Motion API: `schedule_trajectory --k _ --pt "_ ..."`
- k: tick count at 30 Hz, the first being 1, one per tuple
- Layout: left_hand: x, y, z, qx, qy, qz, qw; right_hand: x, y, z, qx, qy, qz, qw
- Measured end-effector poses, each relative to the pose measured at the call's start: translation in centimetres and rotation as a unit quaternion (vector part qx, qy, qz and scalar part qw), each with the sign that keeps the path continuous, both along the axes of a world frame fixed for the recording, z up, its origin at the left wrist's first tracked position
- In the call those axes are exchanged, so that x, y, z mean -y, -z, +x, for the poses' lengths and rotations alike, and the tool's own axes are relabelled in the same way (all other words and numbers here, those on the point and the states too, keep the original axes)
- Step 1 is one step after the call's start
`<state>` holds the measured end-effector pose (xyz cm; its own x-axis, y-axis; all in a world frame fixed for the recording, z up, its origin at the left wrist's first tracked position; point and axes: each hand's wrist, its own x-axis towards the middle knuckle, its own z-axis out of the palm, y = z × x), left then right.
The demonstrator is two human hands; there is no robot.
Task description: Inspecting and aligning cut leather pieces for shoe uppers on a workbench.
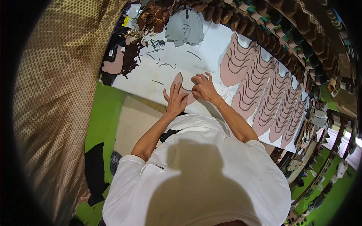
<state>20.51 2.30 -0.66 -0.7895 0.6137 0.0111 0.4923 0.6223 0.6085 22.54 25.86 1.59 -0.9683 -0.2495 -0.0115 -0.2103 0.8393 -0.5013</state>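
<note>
A pink shoe-upper piece [178,78] with a pointed end lies at the table's near edge, in front of my body. My left hand [175,100] rests on it, fingers stretched out and pressing it down. A thin dark strip [187,89] runs along the piece's curved inner edge. At the right end of that curve, my right hand [206,89] pinches the strip between thumb and finger, its other fingers raised. The fingertips partly hide the strip there.
Rows of overlapping pink pieces [245,79] with dark-trimmed curves cover the table's right side. Loose dark strips [194,55], a dark strip pile [131,62] and stacked grey pieces [184,28] lie farther back. Shoe racks [279,22] line the far and right sides. A patterned curtain [56,94] hangs left.
</note>
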Motion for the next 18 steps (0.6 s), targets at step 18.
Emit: schedule_trajectory --k 18 --pt "0.00 0.53 -0.11 -0.011 0.004 -0.010 1.000 0.56 0.05 -0.76 -0.003 -0.004 0.033 0.999"
